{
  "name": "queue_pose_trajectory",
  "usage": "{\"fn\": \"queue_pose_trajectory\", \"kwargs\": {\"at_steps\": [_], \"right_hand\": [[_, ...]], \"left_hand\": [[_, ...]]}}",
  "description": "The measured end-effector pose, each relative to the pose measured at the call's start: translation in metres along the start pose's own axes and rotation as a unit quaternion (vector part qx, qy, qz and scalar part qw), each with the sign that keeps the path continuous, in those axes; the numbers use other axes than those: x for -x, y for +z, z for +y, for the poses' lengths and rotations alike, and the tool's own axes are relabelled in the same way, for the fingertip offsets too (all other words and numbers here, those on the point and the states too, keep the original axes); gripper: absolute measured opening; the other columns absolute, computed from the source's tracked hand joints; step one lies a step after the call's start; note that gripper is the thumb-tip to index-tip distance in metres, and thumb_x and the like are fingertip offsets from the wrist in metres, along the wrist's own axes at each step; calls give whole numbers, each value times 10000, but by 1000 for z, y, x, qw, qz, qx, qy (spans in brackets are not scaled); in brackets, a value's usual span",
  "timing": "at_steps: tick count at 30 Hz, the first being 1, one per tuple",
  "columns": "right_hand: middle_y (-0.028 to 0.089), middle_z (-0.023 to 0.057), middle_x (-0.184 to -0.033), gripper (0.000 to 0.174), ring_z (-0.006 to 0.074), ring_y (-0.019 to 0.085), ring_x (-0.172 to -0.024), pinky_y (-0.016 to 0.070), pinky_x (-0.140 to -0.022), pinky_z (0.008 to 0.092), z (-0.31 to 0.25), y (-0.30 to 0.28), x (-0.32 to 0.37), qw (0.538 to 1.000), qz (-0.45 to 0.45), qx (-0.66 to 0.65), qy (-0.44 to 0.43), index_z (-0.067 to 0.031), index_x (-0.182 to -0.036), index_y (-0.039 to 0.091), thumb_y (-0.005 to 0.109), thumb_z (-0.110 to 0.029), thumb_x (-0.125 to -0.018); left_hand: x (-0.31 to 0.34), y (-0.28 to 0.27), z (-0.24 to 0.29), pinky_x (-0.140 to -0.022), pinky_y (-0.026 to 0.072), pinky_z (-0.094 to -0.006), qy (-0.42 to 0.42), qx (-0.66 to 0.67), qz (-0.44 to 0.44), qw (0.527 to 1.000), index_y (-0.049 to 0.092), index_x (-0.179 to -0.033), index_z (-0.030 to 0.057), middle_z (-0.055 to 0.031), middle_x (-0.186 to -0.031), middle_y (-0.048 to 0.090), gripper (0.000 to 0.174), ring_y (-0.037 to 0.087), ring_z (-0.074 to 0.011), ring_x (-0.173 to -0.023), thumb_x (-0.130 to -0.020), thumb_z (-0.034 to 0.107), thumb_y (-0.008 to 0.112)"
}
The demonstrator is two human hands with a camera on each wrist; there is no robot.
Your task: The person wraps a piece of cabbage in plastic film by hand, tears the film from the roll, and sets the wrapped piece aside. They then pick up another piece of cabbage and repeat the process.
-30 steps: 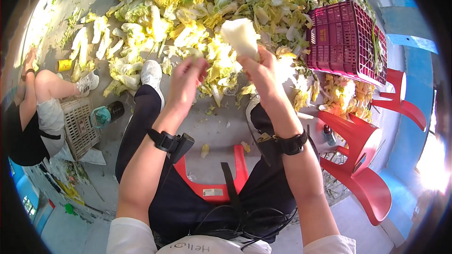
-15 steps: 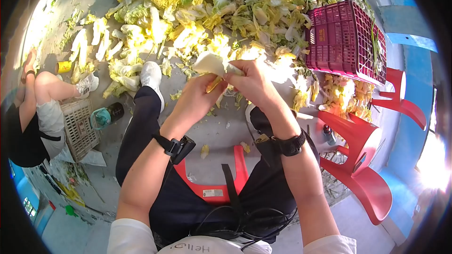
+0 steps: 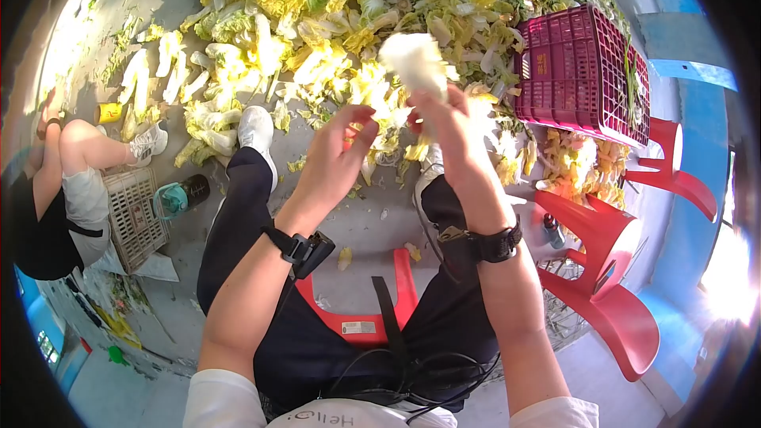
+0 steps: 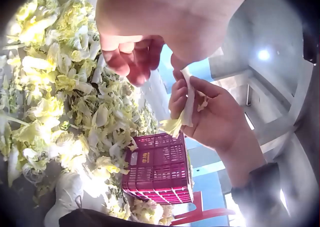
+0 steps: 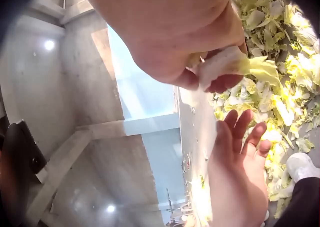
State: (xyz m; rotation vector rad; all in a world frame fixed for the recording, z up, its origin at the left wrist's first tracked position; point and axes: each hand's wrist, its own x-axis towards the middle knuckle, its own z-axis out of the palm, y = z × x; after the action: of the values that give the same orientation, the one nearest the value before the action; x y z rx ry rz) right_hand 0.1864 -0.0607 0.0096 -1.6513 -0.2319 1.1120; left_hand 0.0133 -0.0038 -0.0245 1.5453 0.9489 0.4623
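Observation:
A pale cabbage leaf piece (image 3: 415, 62) with a yellow frilly end (image 5: 265, 70) is pinched in my right hand (image 3: 453, 136), between thumb and fingers. My left hand (image 3: 334, 160) is held up beside it, apart from the leaf, its fingers loosely bent and holding nothing. In the right wrist view the left hand (image 5: 239, 172) shows its fingers spread below the leaf. The left wrist view shows the leaf's white stalk (image 4: 188, 98) in the right hand (image 4: 216, 112). Loose cabbage leaves (image 3: 321, 63) lie on the floor beyond both hands.
A magenta crate (image 3: 555, 71) stands at the right of the leaf pile, near red chairs (image 3: 606, 246). At the left a person sits by a beige crate (image 3: 136, 214) and a dark bottle (image 3: 194, 189). A red stool (image 3: 404, 285) is between the legs.
Half a second ago both hands met at the leaf. Since then they have moved apart; the right hand has carried the leaf up and right, and the left has let go.

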Motion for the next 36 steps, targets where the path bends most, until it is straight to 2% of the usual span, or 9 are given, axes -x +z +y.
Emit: {"fn": "queue_pose_trajectory", "kwargs": {"at_steps": [3,5,8,10,14,17,23,29,36], "right_hand": [[683,36,-886,301,112,623,-809,501,-730,277,9,1,-3,979,-189,71,23,26,-1102,678,683,-214,-921],[687,39,-871,283,106,616,-802,495,-731,273,16,6,-1,970,-218,107,27,27,-1073,690,687,-206,-912],[696,52,-869,306,107,607,-786,493,-732,283,22,10,1,954,-240,172,42,30,-1079,691,702,-215,-897],[696,63,-863,343,122,612,-791,500,-738,301,19,10,3,947,-260,183,44,38,-1083,686,723,-243,-889],[692,97,-859,427,156,620,-794,507,-731,336,40,9,-11,956,-202,205,-59,52,-1073,671,772,-303,-859],[666,102,-830,448,157,603,-772,498,-701,344,40,14,-11,963,-131,195,-133,57,-1029,655,796,-323,-838],[640,56,-809,302,113,572,-761,478,-669,315,30,11,-9,971,-189,135,-56,36,-1004,646,719,-242,-912],[683,59,-870,229,97,600,-773,493,-681,293,27,11,-6,973,-194,110,-63,24,-1029,663,658,-197,-972],[708,49,-930,256,105,637,-819,519,-732,292,13,14,4,975,-201,94,25,19,-1095,675,647,-216,-997]], "left_hand": [[-6,-2,-2,-761,466,-257,-48,140,41,988,652,-1185,46,-12,-992,692,391,607,-90,-868,-1031,401,593],[-11,-11,-10,-760,452,-239,-59,192,39,979,665,-1147,68,15,-977,683,382,588,-61,-860,-1027,424,596],[-11,-13,-6,-607,378,-213,-79,183,106,974,659,-944,58,48,-779,578,333,491,-28,-715,-1017,383,635],[-12,-15,-11,-598,370,-211,-67,170,102,978,661,-944,42,49,-758,567,341,474,-28,-694,-1005,378,657],[-11,-17,-10,-604,382,-210,-51,126,68,988,668,-963,9,36,-758,582,355,481,-28,-695,-977,361,705],[-9,-13,-15,-666,442,-185,-73,85,36,993,674,-1073,14,18,-906,657,295,564,-37,-767,-964,283,730],[-8,-9,8,-720,502,-224,-39,196,77,977,695,-1034,-18,-7,-846,680,280,606,-57,-776,-928,230,771],[-7,-13,6,-732,503,-232,-28,196,52,979,693,-1040,-25,-9,-879,688,272,611,-66,-790,-953,228,744],[-8,-18,1,-717,472,-212,-105,267,8,958,710,-1057,17,17,-870,676,251,585,-43,-773,-960,247,734]]}}
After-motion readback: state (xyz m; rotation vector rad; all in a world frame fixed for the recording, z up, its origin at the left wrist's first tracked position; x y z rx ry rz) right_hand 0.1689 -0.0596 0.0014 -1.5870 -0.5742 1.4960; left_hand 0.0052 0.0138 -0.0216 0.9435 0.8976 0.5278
